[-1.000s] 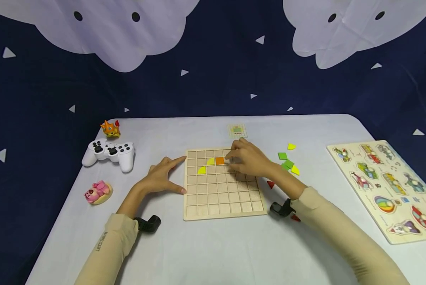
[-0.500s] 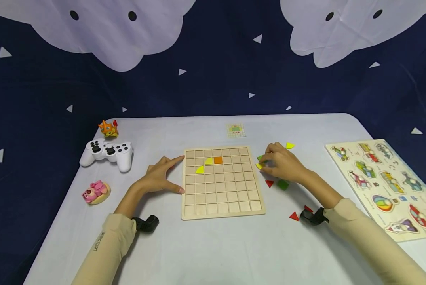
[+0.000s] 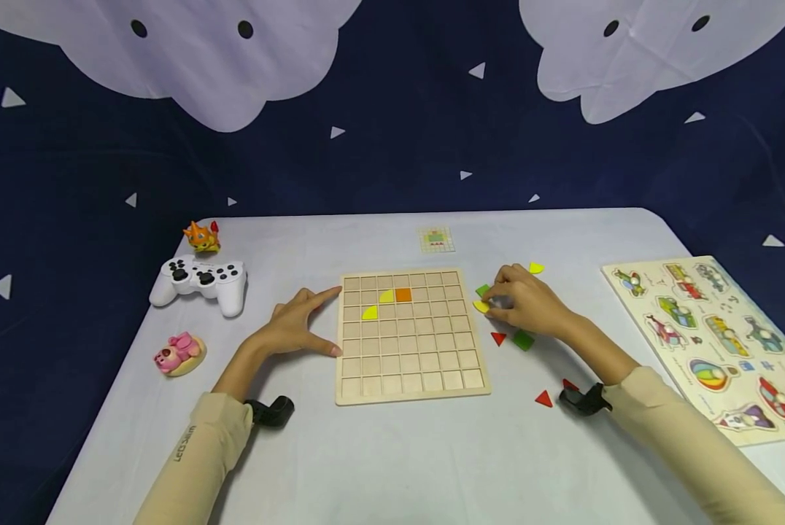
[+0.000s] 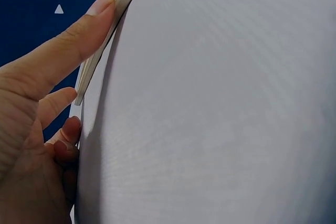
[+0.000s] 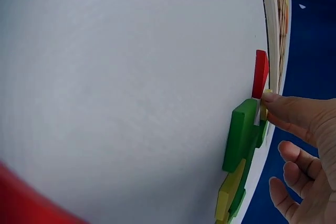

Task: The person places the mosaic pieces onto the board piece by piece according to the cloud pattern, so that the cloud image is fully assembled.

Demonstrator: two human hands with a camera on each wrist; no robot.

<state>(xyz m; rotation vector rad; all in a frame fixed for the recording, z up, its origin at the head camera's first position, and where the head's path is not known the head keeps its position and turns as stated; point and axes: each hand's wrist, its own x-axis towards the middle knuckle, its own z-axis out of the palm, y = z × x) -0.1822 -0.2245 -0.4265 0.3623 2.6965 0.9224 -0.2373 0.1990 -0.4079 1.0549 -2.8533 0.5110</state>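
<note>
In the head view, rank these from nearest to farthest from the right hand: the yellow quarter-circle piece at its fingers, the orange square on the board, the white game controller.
From the right hand:
1. Yellow quarter-circle piece, at its fingers.
2. Orange square, on the wooden grid board, left of the hand.
3. White game controller, far left of the table.

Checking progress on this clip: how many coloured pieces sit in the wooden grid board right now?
3: a yellow quarter-circle in the third row, another yellow quarter-circle in the second row, and an orange square directly right of it. The rest of the wooden grid board shows bare; nothing covers it.
</note>
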